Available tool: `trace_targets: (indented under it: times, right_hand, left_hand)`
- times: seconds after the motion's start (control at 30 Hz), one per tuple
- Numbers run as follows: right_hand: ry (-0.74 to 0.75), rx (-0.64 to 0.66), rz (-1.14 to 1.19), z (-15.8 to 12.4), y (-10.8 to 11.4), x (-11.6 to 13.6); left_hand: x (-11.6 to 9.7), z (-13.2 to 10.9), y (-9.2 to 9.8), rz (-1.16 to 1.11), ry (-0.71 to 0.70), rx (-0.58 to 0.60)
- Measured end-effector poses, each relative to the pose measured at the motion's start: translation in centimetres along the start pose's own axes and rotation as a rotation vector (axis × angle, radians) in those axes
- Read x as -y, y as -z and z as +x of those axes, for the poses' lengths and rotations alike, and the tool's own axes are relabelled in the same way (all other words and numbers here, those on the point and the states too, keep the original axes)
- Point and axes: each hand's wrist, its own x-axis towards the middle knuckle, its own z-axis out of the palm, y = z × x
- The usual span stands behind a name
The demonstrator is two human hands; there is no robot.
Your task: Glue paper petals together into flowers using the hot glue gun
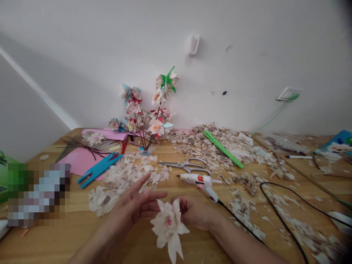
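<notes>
In front of me is a white handmade flower (168, 223) with a pink centre, its pale petals spreading outward and one hanging low. My right hand (192, 211) is closed behind it, apparently on its back or stem, which the petals hide. Beside the flower, my left hand (141, 201) has its fingers stretched out and apart. Just beyond the left hand lies a heap of loose white petals (121, 176). A white hot glue gun (202, 183) rests on the table past my right hand, with metal scissors (189, 167) behind it.
Several finished flowers (133, 108) stand on thin brown stems against the wall. Dried petals (198, 137) cover much of the table's back and right side. Blue strips (99, 170), pink paper (78, 161) and a green strip (224, 148) lie around. A black cord (283, 220) loops across the right.
</notes>
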Motion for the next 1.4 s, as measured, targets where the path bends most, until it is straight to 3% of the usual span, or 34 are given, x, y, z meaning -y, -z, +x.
trace_targets:
  times: [0.3, 0.7, 1.2, 1.4]
  right_hand:
    - [0.052, -0.1, 0.076, 0.3, -0.6, 0.1]
    - [0.079, -0.097, 0.114, 0.1, -0.9, 0.6]
    - [0.093, -0.127, 0.126, 0.3, -0.8, 0.2]
    - [0.267, -0.255, 0.068, 0.7, -0.8, 0.2]
  left_hand:
    - [0.7, 0.5, 0.0, -0.081, 0.083, 0.167]
    - [0.7, 0.1, -0.3, -0.111, 0.041, 0.17]
    - [0.4, 0.3, -0.9, -0.195, 0.169, 0.125]
    - [0.3, 0.9, -0.1, -0.392, 0.172, 0.22]
